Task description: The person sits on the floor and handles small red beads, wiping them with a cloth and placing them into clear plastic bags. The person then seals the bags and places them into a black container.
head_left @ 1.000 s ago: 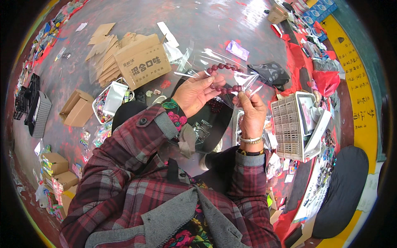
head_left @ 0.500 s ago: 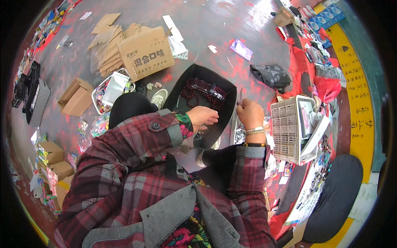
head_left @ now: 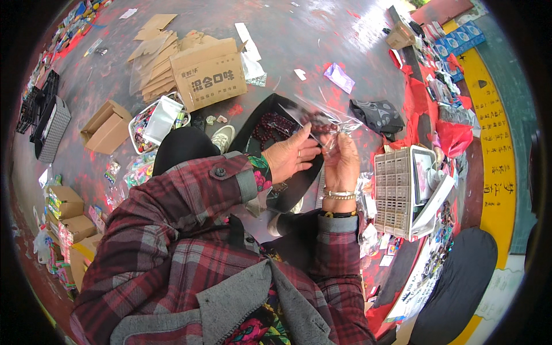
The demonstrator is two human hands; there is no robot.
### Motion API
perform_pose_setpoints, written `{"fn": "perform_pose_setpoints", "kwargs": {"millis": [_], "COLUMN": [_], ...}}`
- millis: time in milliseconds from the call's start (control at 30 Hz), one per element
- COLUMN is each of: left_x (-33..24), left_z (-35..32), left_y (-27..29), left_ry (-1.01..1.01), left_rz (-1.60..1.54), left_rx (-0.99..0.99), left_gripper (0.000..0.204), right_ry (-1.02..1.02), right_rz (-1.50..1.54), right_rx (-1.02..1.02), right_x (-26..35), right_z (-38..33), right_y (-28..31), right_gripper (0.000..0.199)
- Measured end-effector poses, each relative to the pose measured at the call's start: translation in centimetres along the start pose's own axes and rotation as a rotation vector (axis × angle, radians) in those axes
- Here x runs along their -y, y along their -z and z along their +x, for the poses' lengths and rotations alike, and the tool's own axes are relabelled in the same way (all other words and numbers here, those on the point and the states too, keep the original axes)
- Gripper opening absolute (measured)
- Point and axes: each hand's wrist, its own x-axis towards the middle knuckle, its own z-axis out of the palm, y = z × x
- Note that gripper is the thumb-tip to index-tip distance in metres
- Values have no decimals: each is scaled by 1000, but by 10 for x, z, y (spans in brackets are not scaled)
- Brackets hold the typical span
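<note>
My right hand (head_left: 341, 158) pinches the near edge of a clear plastic bag (head_left: 347, 123), held up over the right side of a black open box (head_left: 275, 103). Dark red beads show at the bag; whether they are inside it or behind it I cannot tell. My left hand (head_left: 289, 155) is beside it with fingers stretched out and apart, its thumb close to the bag's left side. Strings of dark red beads (head_left: 268, 127) lie in the box. My left forearm and hand cover part of the box's near side.
A large cardboard box (head_left: 210, 77) and flattened cardboard (head_left: 155, 66) lie beyond my left knee, near a white basket (head_left: 142, 135). At right stand a white crate (head_left: 394, 192) and a dark grey bag (head_left: 376, 117). A purple packet (head_left: 339, 77) lies on the floor.
The clear bag has come up over the box in my right hand, which has turned toward the left. My left hand has risen slightly toward it with its fingers spreading.
</note>
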Motion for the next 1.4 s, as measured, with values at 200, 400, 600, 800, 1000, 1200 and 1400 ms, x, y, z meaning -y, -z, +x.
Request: {"fn": "perform_pose_setpoints", "kwargs": {"millis": [200, 400, 600, 800, 1000, 1200, 1400], "left_x": [-34, -68, -67, -44, -44, -45, -38], "left_z": [6, 1, -14, -10, -3, -8, -4], "left_y": [-1, 7, -4, -4, 4, -2, 5], "left_ry": [-326, -360, -167, -17, -89, -130, -261], "left_rz": [-218, -119, 136, 271, 248, 240, 505], "left_rx": [135, 179, 166, 145, 33, 67, -115], "left_gripper": [31, 31, 31, 25, 24, 24, 22], "right_ry": [-27, -362, -226, -389, -301, -274, -320], "right_rz": [134, -109, -257, -198, -97, -74, -130], "right_rx": [2, 71, 89, 128, 94, 10, 121], "right_x": [-32, -5, 29, 13, 11, 14, 18], "right_z": [-18, -20, -8, -5, -3, -3, -7], "right_y": [-16, -15, 0, 4, 5, 5, -3], "right_gripper": [6, 21, 38, 23, 22, 23, 28]}}
